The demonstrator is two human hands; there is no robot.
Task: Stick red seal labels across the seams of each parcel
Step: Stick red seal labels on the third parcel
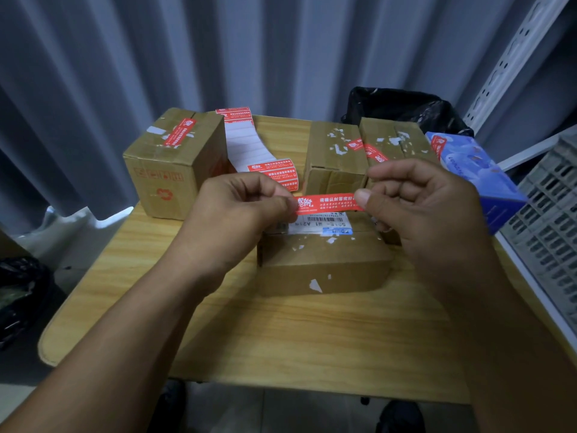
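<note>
On wooden table — parcels | grey ribbed wall behind | left hand, right hand: fingers pinch red label ends

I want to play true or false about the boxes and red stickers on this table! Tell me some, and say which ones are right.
1. The left hand and the right hand pinch the two ends of one red label. True.
2. That label is already stuck down on the flat parcel in front. False: the fingers hold it above the parcel, not pressed on.
3. The tall box on the left has a red sticker on top. True.
4. The box at the right edge of the table is green. False: it is a blue box.
</note>
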